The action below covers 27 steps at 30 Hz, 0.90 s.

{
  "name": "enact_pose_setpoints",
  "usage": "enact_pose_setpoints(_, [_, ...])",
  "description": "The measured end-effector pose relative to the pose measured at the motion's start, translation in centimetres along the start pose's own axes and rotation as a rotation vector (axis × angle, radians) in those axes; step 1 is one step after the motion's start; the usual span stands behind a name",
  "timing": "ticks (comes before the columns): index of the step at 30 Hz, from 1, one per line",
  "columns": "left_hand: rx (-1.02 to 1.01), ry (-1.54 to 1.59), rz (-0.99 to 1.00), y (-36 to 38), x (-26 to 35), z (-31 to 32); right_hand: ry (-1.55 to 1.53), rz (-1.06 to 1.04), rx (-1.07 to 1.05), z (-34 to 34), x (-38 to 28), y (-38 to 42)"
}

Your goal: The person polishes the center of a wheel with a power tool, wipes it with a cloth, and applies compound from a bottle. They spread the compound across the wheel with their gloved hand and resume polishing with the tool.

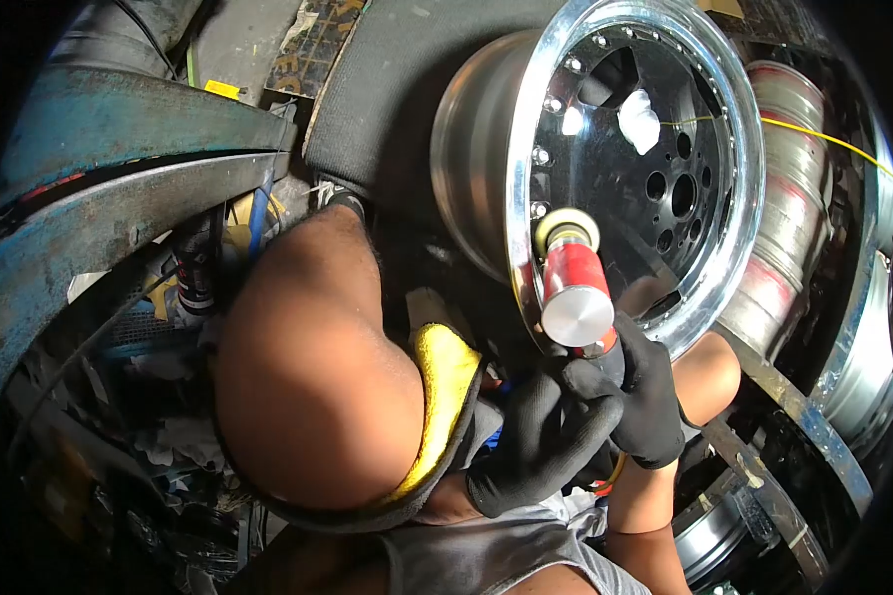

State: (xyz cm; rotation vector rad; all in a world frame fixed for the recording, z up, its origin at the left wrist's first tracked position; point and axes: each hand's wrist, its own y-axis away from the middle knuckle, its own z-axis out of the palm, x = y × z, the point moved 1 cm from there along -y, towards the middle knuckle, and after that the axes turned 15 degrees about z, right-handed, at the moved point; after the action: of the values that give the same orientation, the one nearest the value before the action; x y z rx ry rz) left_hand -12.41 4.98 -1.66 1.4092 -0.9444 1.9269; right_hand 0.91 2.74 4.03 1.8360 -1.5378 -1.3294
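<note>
Both my hands wear black gloves. My right hand (650, 397) is wrapped round the handle of a small red and silver power polisher (575, 278). Beside it, my left hand (546, 436) is closed on the handle end, its fingers overlapping the right hand. The polisher's round yellowish pad (564, 228) is at the lower left of a wheel rim (744, 198), by the edge of its black face; whether it touches cannot be told. The rim has a polished chrome lip, a black centre with bolt holes, and studs round the edge. A white patch (639, 123) shows on the black face.
A yellow cloth (442, 387) hangs by my bent leg. Dark ribbed matting (397, 99) lies behind the wheel. Blue metal beams (139, 124) stand left, with a dark can (194, 283) below them. More metal rims (779, 208) stack at right, near a yellow cord (829, 136).
</note>
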Motion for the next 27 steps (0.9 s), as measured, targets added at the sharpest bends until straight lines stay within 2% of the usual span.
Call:
enact_pose_setpoints(1, [0.002, 0.005, -0.003, 0.0, 0.0, 0.0, 0.015, 0.035, 0.006, 0.0, 0.3, 0.1])
enact_pose_setpoints(4, [0.005, 0.023, -0.016, -0.1, 0.0, 0.1, 0.059, -0.114, 0.054, 0.3, 0.4, -0.3])
enact_pose_setpoints(8, [0.002, 0.031, -0.024, -0.2, 0.4, 0.1, 0.056, 0.029, 0.118, -0.3, 1.5, 0.8])
enact_pose_setpoints(9, [0.005, 0.032, -0.027, -0.3, 0.4, 0.1, -0.054, 0.079, 0.096, -0.3, 1.6, 1.2])
enact_pose_setpoints(16, [0.007, 0.07, -0.061, -0.6, 0.4, -0.1, 0.001, -0.011, 0.017, -0.4, 1.9, 0.2])
enact_pose_setpoints(20, [0.011, 0.09, -0.086, -0.7, 0.3, -0.5, -0.03, -0.081, 0.072, 0.8, 1.1, -0.3])
enact_pose_setpoints(24, [0.01, 0.116, -0.107, -1.0, 0.3, -0.6, -0.104, 0.007, -0.024, -0.2, 0.8, -0.1])
enact_pose_setpoints(27, [0.009, 0.133, -0.122, -1.3, 0.4, -0.6, -0.134, -0.031, 0.056, 0.6, 1.4, -0.3])
